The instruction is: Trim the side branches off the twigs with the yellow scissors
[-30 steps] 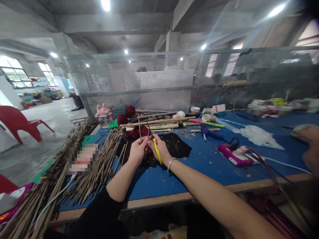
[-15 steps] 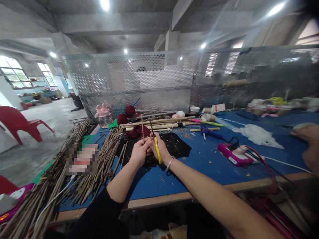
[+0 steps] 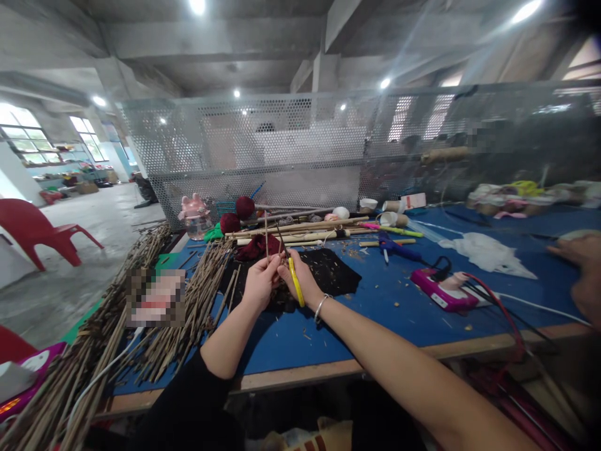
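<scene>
My left hand [image 3: 260,282] is closed around a thin stick [image 3: 267,233] that points upward from its fingers. Beside it, my right hand [image 3: 304,275] grips yellow-handled scissors [image 3: 295,283], with the dark blades rising up and to the left near the stick. The fingertips of both hands are close together, so whatever lies between them is partly hidden. Beneath the hands spreads a black cloth [image 3: 333,269] sprinkled with small plant scraps. A dark red knitted piece [image 3: 258,247] lies just behind them.
Bundles of brown twigs [image 3: 188,313] cover the table's left side. Wooden rods [image 3: 300,237] and red yarn balls [image 3: 245,207] lie at the back, before a perforated metal screen [image 3: 225,150]. To the right are a blue glue gun [image 3: 399,250], a purple power strip [image 3: 444,291] and another person's hand [image 3: 580,250].
The scissors and both hands have shifted slightly, with the scissor blades now leaning more to the left toward the stick. My left hand still holds the stick upright.
</scene>
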`<state>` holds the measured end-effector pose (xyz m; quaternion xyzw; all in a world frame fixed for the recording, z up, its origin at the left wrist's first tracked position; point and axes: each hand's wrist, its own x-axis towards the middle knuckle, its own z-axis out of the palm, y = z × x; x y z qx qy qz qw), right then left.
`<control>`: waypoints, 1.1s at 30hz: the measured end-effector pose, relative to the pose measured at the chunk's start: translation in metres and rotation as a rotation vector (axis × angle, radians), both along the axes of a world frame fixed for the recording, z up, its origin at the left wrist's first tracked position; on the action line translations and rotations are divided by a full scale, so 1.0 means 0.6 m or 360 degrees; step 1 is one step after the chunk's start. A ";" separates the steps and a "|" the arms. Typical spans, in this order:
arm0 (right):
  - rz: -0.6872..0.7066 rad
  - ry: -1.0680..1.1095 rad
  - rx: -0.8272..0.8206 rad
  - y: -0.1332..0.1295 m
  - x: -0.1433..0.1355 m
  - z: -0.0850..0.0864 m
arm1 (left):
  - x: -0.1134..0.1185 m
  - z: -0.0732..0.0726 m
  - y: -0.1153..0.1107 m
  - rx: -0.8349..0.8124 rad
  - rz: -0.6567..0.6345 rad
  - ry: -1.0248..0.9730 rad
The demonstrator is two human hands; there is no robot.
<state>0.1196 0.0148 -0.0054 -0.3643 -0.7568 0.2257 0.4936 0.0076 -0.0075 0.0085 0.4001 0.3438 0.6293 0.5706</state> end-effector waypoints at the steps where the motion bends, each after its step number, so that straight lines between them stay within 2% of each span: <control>1: 0.0013 -0.0014 0.0010 0.000 0.000 -0.001 | 0.000 0.000 0.000 -0.0003 0.0000 -0.0005; 7: 0.0025 0.0002 0.0058 0.001 0.000 -0.001 | 0.005 -0.003 0.001 -0.0045 -0.0001 -0.0010; 12: 0.0019 -0.0005 -0.0004 0.001 0.002 -0.001 | 0.005 -0.005 0.003 -0.0032 -0.0033 0.0003; 24: -0.0147 0.0031 -0.0011 0.003 -0.004 -0.004 | 0.000 0.000 0.002 0.0021 0.0052 0.0018; 33: -0.0188 -0.0183 0.0088 0.005 -0.003 -0.010 | -0.003 -0.002 0.004 -0.0082 0.0155 -0.0002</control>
